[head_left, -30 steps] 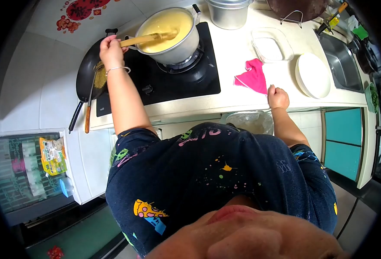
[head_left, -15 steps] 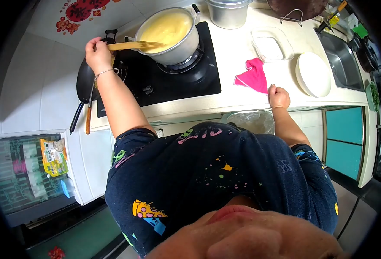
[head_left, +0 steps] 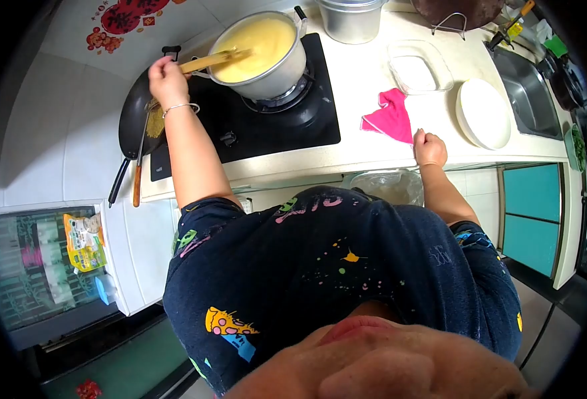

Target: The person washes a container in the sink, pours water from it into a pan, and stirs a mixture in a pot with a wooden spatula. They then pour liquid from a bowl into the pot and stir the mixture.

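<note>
My left hand point(head_left: 168, 81) is closed round the end of a wooden utensil point(head_left: 207, 62), whose far end dips into the pale yellow liquid point(head_left: 260, 45) in a metal pot point(head_left: 277, 81). The pot sits on a burner of the black stove point(head_left: 267, 136). My right hand point(head_left: 430, 147) is closed at the counter's front edge, its fingertips beside a pink cloth point(head_left: 390, 118). Whether it pinches anything cannot be made out. To its right a white bowl point(head_left: 481, 114) is tilted, with a clear container point(head_left: 421, 85) behind the cloth.
A black pan point(head_left: 134, 123) holding a wooden-handled strainer point(head_left: 137, 185) stands left of the pot. Behind the counter point(head_left: 367, 154) is a lidded metal pot point(head_left: 352, 25). The sink point(head_left: 523, 90) lies at the right, and a plastic-lined bin point(head_left: 393, 186) below the counter edge.
Since half a second ago, my left hand has moved right, towards the pot, with the utensil, which now tilts more steeply. My right hand has stayed in place.
</note>
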`<act>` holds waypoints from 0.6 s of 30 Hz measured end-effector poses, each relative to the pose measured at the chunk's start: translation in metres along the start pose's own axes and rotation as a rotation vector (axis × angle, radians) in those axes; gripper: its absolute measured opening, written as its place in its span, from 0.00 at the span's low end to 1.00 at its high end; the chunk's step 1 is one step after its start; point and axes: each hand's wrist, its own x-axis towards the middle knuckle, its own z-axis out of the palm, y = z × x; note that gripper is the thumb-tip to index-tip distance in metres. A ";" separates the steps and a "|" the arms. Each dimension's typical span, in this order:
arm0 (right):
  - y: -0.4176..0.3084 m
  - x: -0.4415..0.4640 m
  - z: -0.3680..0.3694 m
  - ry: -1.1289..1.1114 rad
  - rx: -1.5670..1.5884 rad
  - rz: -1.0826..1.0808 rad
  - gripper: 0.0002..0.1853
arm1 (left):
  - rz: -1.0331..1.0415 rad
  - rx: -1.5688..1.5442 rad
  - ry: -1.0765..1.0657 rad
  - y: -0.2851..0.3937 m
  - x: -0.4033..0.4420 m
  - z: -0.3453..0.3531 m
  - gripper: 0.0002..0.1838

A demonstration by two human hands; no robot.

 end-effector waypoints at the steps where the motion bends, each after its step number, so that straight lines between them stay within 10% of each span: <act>1: 0.001 0.000 0.000 0.008 0.007 -0.001 0.22 | -0.163 -0.056 -0.062 0.002 -0.002 0.003 0.07; 9: -0.001 -0.001 -0.001 0.003 -0.009 0.007 0.22 | 0.374 0.295 0.184 -0.033 0.030 -0.018 0.09; 13: 0.000 0.000 0.000 0.020 -0.011 -0.003 0.22 | -0.167 -0.071 -0.065 0.006 -0.008 0.003 0.06; 18: -0.003 -0.001 -0.003 -0.017 -0.014 0.021 0.22 | 0.229 0.218 0.130 0.030 0.001 -0.018 0.06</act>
